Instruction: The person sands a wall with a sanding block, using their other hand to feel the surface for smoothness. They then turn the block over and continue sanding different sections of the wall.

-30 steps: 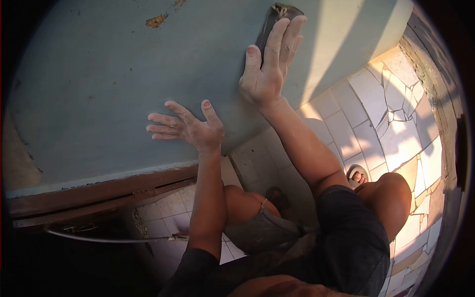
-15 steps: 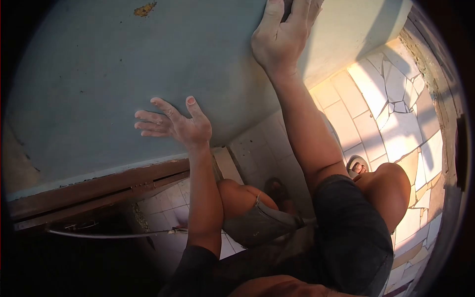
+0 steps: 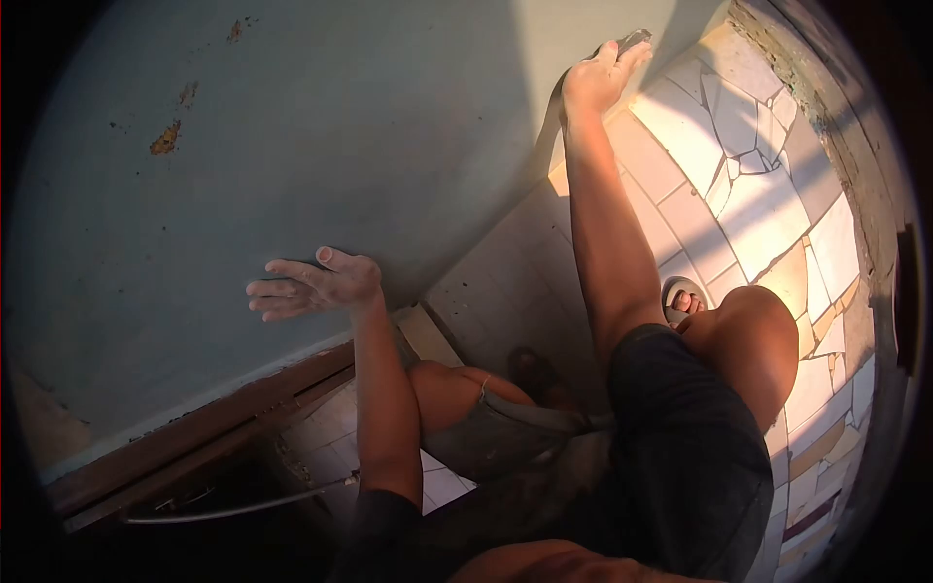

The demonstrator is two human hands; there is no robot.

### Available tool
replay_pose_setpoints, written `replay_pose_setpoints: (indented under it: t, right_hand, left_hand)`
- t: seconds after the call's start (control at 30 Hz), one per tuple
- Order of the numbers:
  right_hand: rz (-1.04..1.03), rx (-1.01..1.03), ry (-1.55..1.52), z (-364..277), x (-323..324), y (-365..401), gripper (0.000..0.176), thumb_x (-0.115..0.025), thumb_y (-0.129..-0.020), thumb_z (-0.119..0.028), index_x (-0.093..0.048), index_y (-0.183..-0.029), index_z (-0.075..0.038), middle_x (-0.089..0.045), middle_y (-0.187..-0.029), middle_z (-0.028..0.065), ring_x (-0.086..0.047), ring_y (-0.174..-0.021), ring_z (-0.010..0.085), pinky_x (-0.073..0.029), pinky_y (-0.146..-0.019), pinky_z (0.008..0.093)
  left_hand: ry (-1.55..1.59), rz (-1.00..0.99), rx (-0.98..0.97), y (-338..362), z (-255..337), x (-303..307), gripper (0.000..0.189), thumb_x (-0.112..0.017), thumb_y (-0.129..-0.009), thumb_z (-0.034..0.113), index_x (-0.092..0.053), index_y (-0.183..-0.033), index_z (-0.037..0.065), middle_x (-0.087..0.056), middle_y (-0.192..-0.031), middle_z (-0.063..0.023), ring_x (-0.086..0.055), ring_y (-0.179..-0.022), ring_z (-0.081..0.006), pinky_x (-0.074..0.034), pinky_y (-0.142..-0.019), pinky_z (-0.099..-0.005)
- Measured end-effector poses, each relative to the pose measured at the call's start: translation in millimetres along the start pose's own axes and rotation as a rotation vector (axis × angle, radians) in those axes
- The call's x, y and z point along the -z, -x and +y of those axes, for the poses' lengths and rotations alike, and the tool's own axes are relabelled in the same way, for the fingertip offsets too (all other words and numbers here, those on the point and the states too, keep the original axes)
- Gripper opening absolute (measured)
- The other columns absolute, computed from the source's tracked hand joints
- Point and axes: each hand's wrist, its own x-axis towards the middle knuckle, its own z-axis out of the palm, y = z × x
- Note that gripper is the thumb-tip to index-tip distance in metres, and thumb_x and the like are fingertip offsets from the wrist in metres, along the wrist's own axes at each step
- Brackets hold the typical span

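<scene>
My left hand (image 3: 316, 284) rests against the blue-grey wall (image 3: 321, 126), open, its fingers outstretched and the thumb apart. Pale dust whitens its skin. Out at the sunlit far end of the same wall, low near the floor, my right hand (image 3: 595, 83) grips a small dark flat piece that looks like sandpaper (image 3: 635, 41). Only the edge of this piece shows past the thumb and fingers; the rest is hidden by the hand. White dust covers the right hand too.
Brown patches (image 3: 165, 138) mark where paint has chipped off the wall. Below runs a brown wooden frame (image 3: 209, 418), with a thin pale curved rod or cable (image 3: 233, 510) near it. Broken-tile flooring (image 3: 777, 223) lies at right, my sandalled foot (image 3: 685, 299) on it.
My right hand has moved down and right along the wall towards its sunlit end, still holding the dark piece. My left hand sits lower in view, and the view has shifted.
</scene>
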Motion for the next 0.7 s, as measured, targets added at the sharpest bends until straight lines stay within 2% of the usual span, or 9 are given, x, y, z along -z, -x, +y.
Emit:
replay_pose_setpoints:
  t: [0.1, 0.27, 0.3, 0.33, 0.37, 0.43, 0.53, 0.6, 0.7]
  right_hand:
    - [-0.075, -0.03, 0.022, -18.0, -20.0, 84.8, 0.073, -0.041, -0.109, -0.014, 0.004, -0.162, 0.008, 0.011, -0.171, 0.0301, 0.007, -0.16, 0.0411, -0.001, -0.129, 0.0466]
    - [-0.014, -0.314, -0.009, 24.8, -7.5, 82.5, 0.077, -0.042, -0.11, -0.025, 0.003, -0.162, 0.01, 0.009, -0.172, 0.0282, 0.005, -0.161, 0.0395, -0.003, -0.129, 0.044]
    - [-0.022, -0.311, -0.011, 138.8, -9.4, 74.0, 0.077, -0.042, -0.11, -0.025, 0.003, -0.162, 0.01, 0.009, -0.172, 0.0282, 0.005, -0.161, 0.0395, -0.003, -0.129, 0.044]
    - [0.162, -0.722, 0.289, 273.7, -21.9, 25.8, 0.079, -0.042, -0.11, -0.033, 0.003, -0.164, 0.005, 0.008, -0.173, 0.0233, -0.002, -0.162, 0.0342, -0.021, -0.127, 0.0416]
    - [0.152, -0.725, 0.297, 255.8, -16.3, 31.8, 0.079, -0.042, -0.11, -0.033, 0.003, -0.164, 0.005, 0.008, -0.173, 0.0233, -0.002, -0.162, 0.0342, -0.021, -0.127, 0.0416]
    - [0.237, -1.071, -0.265, 149.9, -4.4, 25.0, 0.079, -0.041, -0.111, -0.037, 0.002, -0.166, -0.001, 0.004, -0.175, 0.0171, -0.008, -0.161, 0.0298, -0.038, -0.118, 0.0423]
    - [0.219, -0.937, -0.096, -7.3, -40.8, 74.1, 0.077, -0.036, -0.111, -0.045, 0.0, -0.167, -0.005, -0.002, -0.175, 0.015, -0.012, -0.16, 0.03, -0.048, -0.108, 0.043]
    - [0.119, -0.891, -0.102, -27.8, -41.9, 87.1, 0.08, -0.033, -0.111, -0.051, 0.001, -0.167, -0.005, -0.001, -0.176, 0.0129, -0.009, -0.16, 0.0289, -0.049, -0.109, 0.0433]
    - [0.084, -0.934, 0.134, 64.0, 0.0, 27.4, 0.083, -0.031, -0.11, -0.054, 0.007, -0.166, -0.006, 0.005, -0.175, 0.0137, -0.003, -0.161, 0.0293, -0.048, -0.111, 0.0442]
  left_hand:
    - [0.043, 0.016, 0.117, -1.3, 17.3, -2.2, 0.073, -0.032, -0.111, 0.047, -0.014, -0.167, 0.005, 0.001, -0.173, -0.0255, 0.01, -0.16, -0.043, 0.01, -0.123, -0.0637]
    - [0.062, -0.137, 0.044, -9.7, -8.7, 23.8, 0.075, -0.033, -0.11, 0.046, -0.009, -0.167, 0.003, 0.005, -0.173, -0.0254, 0.013, -0.159, -0.0451, 0.012, -0.121, -0.0659]
    - [0.085, -0.19, 0.011, -9.9, -12.4, 27.8, 0.077, -0.034, -0.11, 0.047, -0.007, -0.167, 0.002, 0.007, -0.173, -0.0256, 0.014, -0.158, -0.0464, 0.013, -0.12, -0.0668]
    - [0.082, -0.192, 0.018, -9.2, -8.4, 24.6, 0.077, -0.034, -0.11, 0.047, -0.007, -0.167, 0.002, 0.007, -0.173, -0.0256, 0.014, -0.158, -0.0464, 0.013, -0.12, -0.0668]
    - [0.105, -0.16, 0.055, -7.8, -0.9, 19.7, 0.077, -0.034, -0.11, 0.047, -0.007, -0.167, 0.002, 0.008, -0.173, -0.0254, 0.015, -0.158, -0.0472, 0.014, -0.119, -0.0671]
    - [0.137, -0.113, 0.112, -7.8, 26.5, 11.1, 0.078, -0.035, -0.11, 0.047, -0.007, -0.167, 0.002, 0.01, -0.173, -0.0253, 0.016, -0.158, -0.0479, 0.015, -0.119, -0.0673]
    - [0.213, -0.042, 0.183, -25.0, 68.0, -0.6, 0.076, -0.036, -0.109, 0.046, -0.01, -0.167, 0.003, 0.009, -0.173, -0.025, 0.017, -0.157, -0.0484, 0.017, -0.118, -0.0667]
    - [0.196, -0.164, 0.045, -25.3, 70.9, 11.9, 0.075, -0.036, -0.109, 0.045, -0.012, -0.167, 0.004, 0.008, -0.173, -0.0251, 0.017, -0.158, -0.0471, 0.018, -0.118, -0.0656]
    - [0.177, -0.224, -0.012, -25.8, 42.8, 18.9, 0.076, -0.037, -0.109, 0.046, -0.012, -0.167, 0.004, 0.007, -0.173, -0.0259, 0.017, -0.158, -0.0451, 0.019, -0.119, -0.0645]
